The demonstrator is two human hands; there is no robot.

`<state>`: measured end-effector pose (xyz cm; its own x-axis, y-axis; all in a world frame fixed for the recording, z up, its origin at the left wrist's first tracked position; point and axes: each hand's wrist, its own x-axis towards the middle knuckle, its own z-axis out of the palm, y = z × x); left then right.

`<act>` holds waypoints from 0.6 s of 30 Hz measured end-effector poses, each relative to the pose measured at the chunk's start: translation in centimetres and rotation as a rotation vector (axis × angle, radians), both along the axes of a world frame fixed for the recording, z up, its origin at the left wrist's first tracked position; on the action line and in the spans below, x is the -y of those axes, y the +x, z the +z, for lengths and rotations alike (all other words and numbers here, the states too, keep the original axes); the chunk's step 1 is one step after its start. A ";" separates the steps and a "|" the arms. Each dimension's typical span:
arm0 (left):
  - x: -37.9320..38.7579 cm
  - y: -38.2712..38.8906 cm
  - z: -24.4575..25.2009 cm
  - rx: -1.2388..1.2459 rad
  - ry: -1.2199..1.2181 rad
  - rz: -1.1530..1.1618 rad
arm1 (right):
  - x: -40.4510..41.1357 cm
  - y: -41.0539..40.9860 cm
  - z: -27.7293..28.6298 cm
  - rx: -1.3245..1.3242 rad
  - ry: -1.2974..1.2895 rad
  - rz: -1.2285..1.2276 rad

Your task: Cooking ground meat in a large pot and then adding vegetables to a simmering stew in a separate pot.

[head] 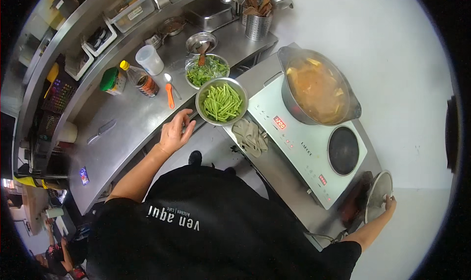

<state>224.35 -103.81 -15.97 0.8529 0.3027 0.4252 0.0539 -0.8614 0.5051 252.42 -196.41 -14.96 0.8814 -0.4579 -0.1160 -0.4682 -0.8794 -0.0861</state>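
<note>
My left hand [176,131] hovers empty at the steel counter's edge, fingers apart, just left of a steel bowl [199,102] of cut green beans [222,102]. Far to the right, my right hand [390,203] grips a round pot lid [377,193] tilted on its edge; its fingers are partly hidden. A large dark pot [290,101] of orange-brown broth [318,90], with pale pieces floating in it, stands uncovered on the far plate of a white two-plate electric cooker [294,147]. Behind the beans is a bowl of leafy greens [211,71] partly under plastic film.
A crumpled cloth [250,136] lies at the cooker's front edge. On the steel counter [125,125] are a yellow-capped bottle [141,82], an orange measuring spoon [169,96], a green-lidded tub [113,81] and a knife [102,131]. The second cooking plate [343,150] is bare. Another person [60,256] is at lower left.
</note>
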 end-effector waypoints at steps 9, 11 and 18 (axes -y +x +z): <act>-5.2 -0.2 -2.6 0.001 -0.214 0.054 | -33.2 -5.1 10.9 1.129 0.527 0.244; -6.5 -0.1 -4.1 0.078 -0.280 0.027 | -46.3 -6.7 9.8 0.873 0.797 0.328; -11.5 0.0 -4.4 0.160 -0.374 -0.070 | -83.4 -5.2 -1.4 -0.009 1.356 0.825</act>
<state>224.36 -92.27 -20.38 0.8089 0.4050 0.4262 -0.1035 -0.6154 0.7814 247.22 -112.96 -16.33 0.8218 0.5689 -0.0295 0.0737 -0.1575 -0.9848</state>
